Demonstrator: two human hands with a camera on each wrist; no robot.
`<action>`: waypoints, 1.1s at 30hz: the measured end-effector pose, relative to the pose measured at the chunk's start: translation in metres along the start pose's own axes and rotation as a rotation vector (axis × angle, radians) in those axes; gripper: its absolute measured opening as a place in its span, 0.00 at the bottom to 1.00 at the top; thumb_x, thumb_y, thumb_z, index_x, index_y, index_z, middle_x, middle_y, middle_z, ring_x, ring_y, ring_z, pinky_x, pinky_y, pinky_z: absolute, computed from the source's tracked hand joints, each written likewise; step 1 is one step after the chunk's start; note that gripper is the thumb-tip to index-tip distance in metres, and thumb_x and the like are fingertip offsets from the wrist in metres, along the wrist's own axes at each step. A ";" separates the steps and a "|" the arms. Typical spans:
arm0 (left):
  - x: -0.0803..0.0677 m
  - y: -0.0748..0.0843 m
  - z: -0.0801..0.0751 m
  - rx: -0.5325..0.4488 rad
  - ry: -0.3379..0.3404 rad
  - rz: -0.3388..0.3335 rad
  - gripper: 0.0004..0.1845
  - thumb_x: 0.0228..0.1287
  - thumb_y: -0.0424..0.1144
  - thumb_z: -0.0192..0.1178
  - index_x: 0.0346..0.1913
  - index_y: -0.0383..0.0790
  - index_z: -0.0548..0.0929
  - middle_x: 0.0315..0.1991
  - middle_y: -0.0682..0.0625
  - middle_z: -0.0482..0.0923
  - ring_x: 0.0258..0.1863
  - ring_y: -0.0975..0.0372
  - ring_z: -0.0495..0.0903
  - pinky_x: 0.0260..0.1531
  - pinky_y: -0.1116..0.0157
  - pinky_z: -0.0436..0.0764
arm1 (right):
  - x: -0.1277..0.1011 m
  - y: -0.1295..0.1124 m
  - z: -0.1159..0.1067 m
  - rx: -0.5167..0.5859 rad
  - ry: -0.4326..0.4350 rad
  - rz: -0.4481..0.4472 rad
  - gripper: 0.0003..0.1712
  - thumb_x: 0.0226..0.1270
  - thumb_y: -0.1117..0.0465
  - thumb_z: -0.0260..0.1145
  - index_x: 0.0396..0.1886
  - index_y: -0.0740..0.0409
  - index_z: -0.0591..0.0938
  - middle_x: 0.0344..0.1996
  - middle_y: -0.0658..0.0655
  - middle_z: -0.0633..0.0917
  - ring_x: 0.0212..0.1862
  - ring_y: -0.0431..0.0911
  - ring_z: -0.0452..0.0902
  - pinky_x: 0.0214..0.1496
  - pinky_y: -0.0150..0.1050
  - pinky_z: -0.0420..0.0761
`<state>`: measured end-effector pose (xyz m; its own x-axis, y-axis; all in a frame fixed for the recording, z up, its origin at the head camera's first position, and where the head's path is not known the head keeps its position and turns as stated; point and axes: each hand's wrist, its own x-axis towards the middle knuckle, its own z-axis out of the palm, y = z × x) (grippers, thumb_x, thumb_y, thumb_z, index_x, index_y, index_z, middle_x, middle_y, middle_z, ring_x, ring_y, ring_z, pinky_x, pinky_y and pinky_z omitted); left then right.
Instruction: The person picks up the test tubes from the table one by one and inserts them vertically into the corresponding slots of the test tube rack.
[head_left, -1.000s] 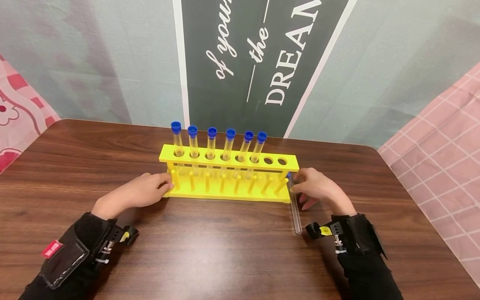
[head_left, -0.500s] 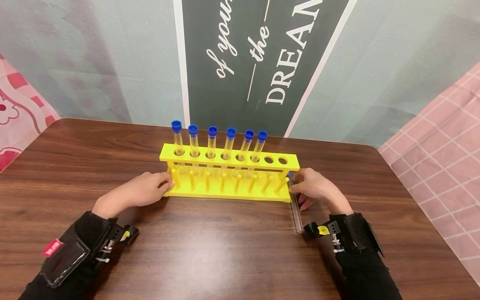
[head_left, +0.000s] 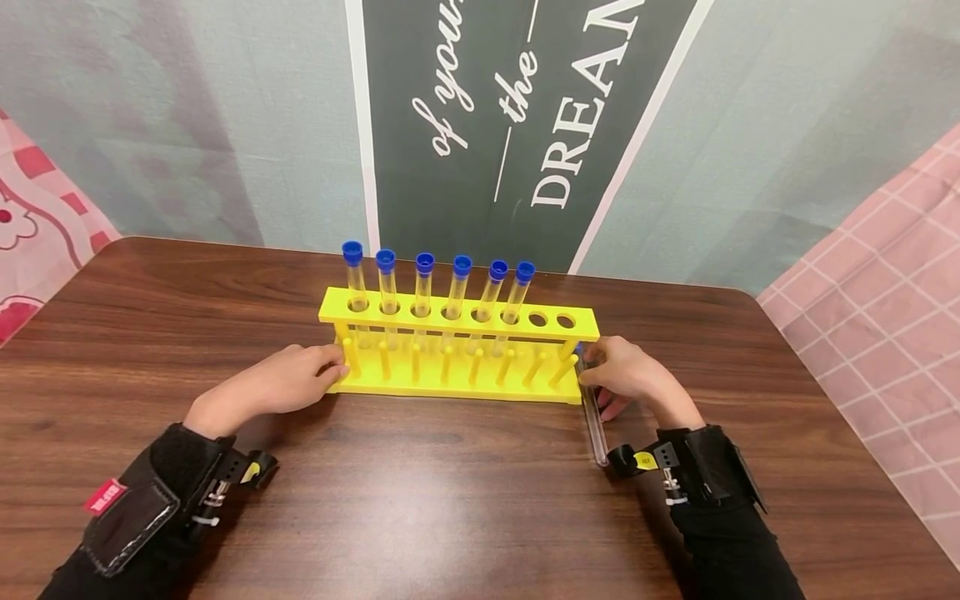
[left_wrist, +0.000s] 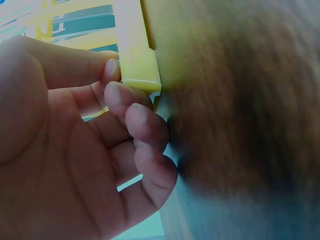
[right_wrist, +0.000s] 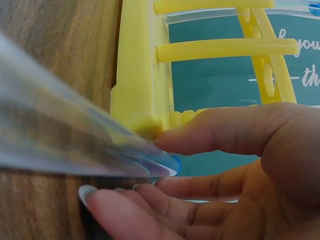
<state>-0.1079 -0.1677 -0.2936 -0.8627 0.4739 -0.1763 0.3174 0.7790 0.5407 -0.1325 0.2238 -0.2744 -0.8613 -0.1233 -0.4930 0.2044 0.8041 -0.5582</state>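
A yellow test tube rack [head_left: 457, 389] stands on the table, with several clear, blue-capped test tubes [head_left: 424, 283] upright or slightly leaning in its left and middle holes. My left hand [head_left: 288, 379] grips the rack's left end, thumb and fingertips at the base corner in the left wrist view. At the right end, my right hand [head_left: 630, 371] has a loose test tube [head_left: 595, 425] between thumb and fingers near its blue cap. Its thumb tip touches the rack's corner in the right wrist view. That tube points toward the front; whether it touches the table is unclear.
The two rightmost rack holes [head_left: 551, 321] hold no tube. A row of yellow pegs [head_left: 446, 367] rises along the rack's front. Behind the brown wooden table [head_left: 450, 517] hangs a cloth backdrop [head_left: 285, 125] with lettering; pink cloth [head_left: 885, 333] borders the right side.
The front end of the loose test tube has swung slightly to the right. My right hand and wrist have shifted a little left. The left hand and the rack stay nearly still.
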 end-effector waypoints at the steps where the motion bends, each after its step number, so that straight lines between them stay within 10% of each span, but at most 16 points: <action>1: 0.000 0.000 0.000 0.000 0.000 0.001 0.10 0.69 0.37 0.48 0.28 0.39 0.69 0.17 0.51 0.59 0.15 0.62 0.57 0.19 0.66 0.59 | 0.000 0.000 0.000 -0.001 0.000 0.002 0.27 0.60 0.65 0.58 0.56 0.75 0.64 0.24 0.63 0.75 0.18 0.46 0.75 0.22 0.42 0.79; 33: 0.001 0.001 0.000 -0.007 -0.001 -0.014 0.08 0.69 0.37 0.48 0.31 0.38 0.71 0.18 0.51 0.60 0.16 0.62 0.59 0.19 0.66 0.60 | -0.003 0.000 -0.003 0.000 -0.022 -0.005 0.23 0.60 0.67 0.56 0.52 0.74 0.61 0.31 0.67 0.73 0.17 0.47 0.76 0.22 0.42 0.79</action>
<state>-0.1081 -0.1667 -0.2937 -0.8668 0.4633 -0.1847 0.3024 0.7826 0.5441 -0.1313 0.2260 -0.2705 -0.8519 -0.1397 -0.5048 0.2006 0.8032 -0.5609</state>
